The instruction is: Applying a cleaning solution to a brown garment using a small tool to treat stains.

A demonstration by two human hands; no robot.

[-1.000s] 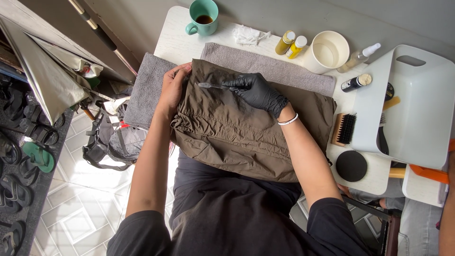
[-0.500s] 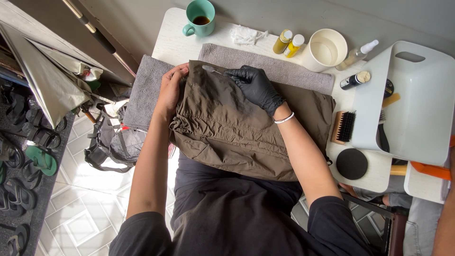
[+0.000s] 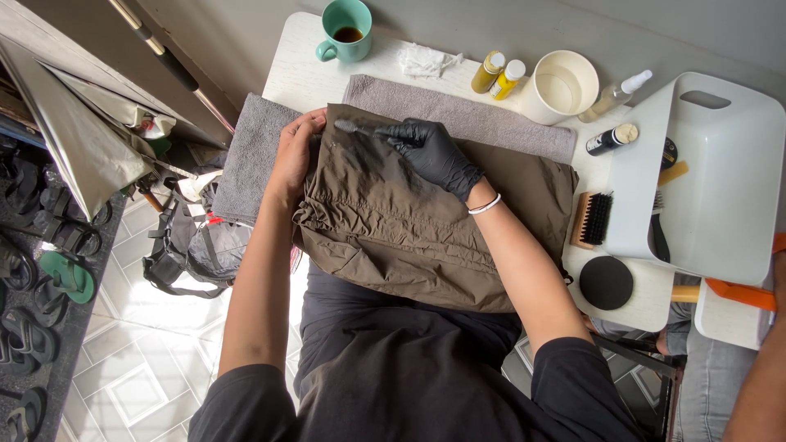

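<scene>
The olive-brown garment lies folded and crumpled across the middle of the small white table, on top of one grey towel that spreads toward the table's far and left edges; its near part hangs over the near edge toward the person. The right hand, in one black glove, has its fingers closed around a small brush with a pale head, whose tip rests on the garment's far left corner. The left hand is bare, fingers curled and pressed on the garment's left edge, pinning the cloth just beside the brush tip.

Along the far edge stand one teal mug of dark liquid, one crumpled white tissue, two yellow bottles side by side, one white cup and one clear spray bottle. At the right edge lie one small dark bottle, one wooden brush with black bristles and one round black pad. One white bin sits at the right, holding a few tools. One other person's arm shows at the lower right.
</scene>
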